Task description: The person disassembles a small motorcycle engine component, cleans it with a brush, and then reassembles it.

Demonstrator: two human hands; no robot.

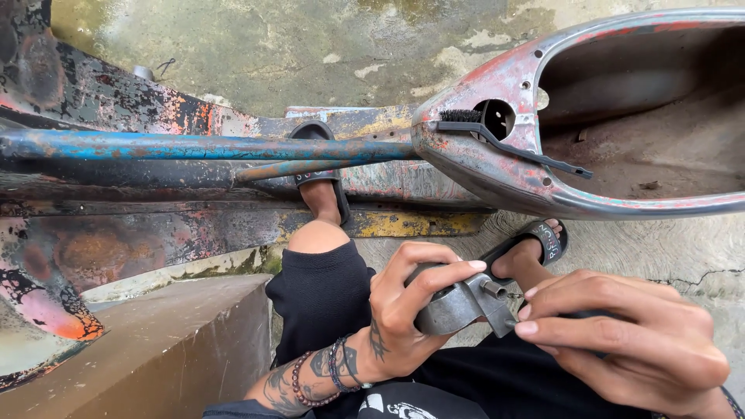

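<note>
I saw a rusted scooter shell (497, 167) at two o'clock, a black brush (504, 141) lying on it, and a blue tube (194, 146) at ten.

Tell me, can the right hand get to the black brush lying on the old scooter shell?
Probably yes. The black brush lies uncovered on the scooter shell's rim, with nothing between it and the right hand. But that hand is busy on the grey metal part.

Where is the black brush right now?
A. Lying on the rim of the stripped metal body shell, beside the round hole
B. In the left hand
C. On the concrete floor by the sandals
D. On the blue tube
A. The black brush lies on the rim of the metal body shell by the round hole, while both hands hold a small grey metal part.
</note>
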